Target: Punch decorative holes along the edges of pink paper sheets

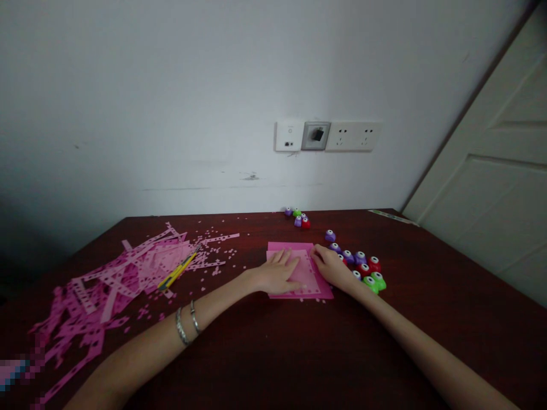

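Observation:
My left hand (277, 273) lies flat on a light pink sheet of paper (308, 267), fingers spread. Beneath that sheet is a darker pink sheet (322, 289), its border showing at the top, right and bottom. Small marks or shapes line the light sheet's right and lower edges. At the upper right edge of the sheets, my right hand (331, 265) has its fingers drawn together; whatever is between the fingertips is too small to make out. Close beside it stand several purple, red and green craft punches (360, 258), a few partly hidden by the hand.
On the left lies a heap of punched pink paper strips (141, 262). A yellow utility knife (179, 270) rests at its right side. Pink confetti bits (209, 246) are scattered around. More small punches (298, 221) stand by the wall, below the sockets (354, 136).

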Tool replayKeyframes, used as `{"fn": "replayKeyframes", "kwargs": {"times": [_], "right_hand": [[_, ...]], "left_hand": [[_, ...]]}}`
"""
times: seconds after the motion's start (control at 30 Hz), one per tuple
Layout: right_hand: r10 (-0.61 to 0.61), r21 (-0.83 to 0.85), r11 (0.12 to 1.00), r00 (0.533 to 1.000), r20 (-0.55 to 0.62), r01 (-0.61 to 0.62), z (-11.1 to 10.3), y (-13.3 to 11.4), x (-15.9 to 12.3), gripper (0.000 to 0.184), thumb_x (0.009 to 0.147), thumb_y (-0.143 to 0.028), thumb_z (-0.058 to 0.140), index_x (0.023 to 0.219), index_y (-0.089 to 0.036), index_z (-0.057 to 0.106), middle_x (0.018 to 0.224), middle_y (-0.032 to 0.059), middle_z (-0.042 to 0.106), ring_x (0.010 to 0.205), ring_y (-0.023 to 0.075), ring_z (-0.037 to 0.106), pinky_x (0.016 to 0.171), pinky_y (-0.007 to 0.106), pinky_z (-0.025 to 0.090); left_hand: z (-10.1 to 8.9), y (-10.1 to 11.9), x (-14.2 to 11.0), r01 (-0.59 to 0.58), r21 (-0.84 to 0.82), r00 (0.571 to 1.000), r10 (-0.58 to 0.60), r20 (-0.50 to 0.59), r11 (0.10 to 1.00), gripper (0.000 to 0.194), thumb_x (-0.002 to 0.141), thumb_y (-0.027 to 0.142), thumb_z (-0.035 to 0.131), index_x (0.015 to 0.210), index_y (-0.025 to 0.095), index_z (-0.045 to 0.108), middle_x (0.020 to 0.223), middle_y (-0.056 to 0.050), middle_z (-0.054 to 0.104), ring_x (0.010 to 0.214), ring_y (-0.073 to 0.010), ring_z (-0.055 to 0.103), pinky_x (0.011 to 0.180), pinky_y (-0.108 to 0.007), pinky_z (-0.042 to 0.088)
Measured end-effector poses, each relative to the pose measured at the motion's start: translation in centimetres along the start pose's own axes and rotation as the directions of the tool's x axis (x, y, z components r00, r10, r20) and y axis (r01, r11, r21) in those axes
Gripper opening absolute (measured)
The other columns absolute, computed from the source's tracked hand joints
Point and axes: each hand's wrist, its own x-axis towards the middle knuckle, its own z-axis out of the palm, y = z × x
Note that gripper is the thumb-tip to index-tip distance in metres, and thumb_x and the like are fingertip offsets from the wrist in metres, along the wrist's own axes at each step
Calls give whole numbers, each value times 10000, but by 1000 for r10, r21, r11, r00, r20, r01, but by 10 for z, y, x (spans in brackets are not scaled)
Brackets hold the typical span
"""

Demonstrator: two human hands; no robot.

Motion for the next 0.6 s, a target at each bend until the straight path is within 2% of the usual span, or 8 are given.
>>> {"fn": "replayKeyframes", "kwargs": {"times": [0.1,0.2,0.3,0.4,0.5,0.6], "right_hand": [[35,18,999,999,40,-36,-3,1,2,170,837,-155,355,713,-190,466,728,59,595,657,160,539,618,252,367],[62,18,998,996,64,-64,-4,3,3,165,831,-166,356,699,-199,450,712,48,592,643,159,533,602,248,363],[74,26,997,994,75,-76,-3,4,4,166,839,-190,351,700,-201,442,717,50,592,645,160,532,605,252,368],[83,36,996,992,95,-86,-4,3,4,157,837,-189,352,713,-198,447,728,53,591,655,161,530,618,258,371],[85,42,995,992,94,-89,-5,2,4,157,826,-168,359,703,-196,452,710,42,583,642,155,523,607,255,366],[71,48,996,994,78,-74,-5,1,4,163,816,-136,355,696,-194,448,708,39,578,634,151,514,600,251,361]], "left_hand": [[-7,-6,6,-32,-24,982,27,-186,999,800,793,675,324,1385,143,248,1481,-153,126,1353,-323,62,1058,-494,174],[-21,-18,25,-65,-28,898,46,-437,997,639,805,591,419,1237,123,463,1371,-166,352,1285,-288,270,1022,-425,283],[-40,-37,60,-43,-33,817,16,-576,999,459,783,448,540,1096,113,564,1170,-137,528,1134,-245,439,969,-367,354],[-55,-61,103,52,-51,793,-72,-605,997,392,725,382,622,1012,116,609,1086,-130,579,1056,-264,495,922,-383,382],[-61,-83,140,32,-221,837,-147,-527,975,350,684,338,666,943,105,636,1000,-119,625,953,-244,552,868,-359,409],[-59,-97,165,-35,-322,884,-121,-452,946,314,639,245,688,906,85,646,922,-106,646,863,-220,576,791,-325,434]]}}
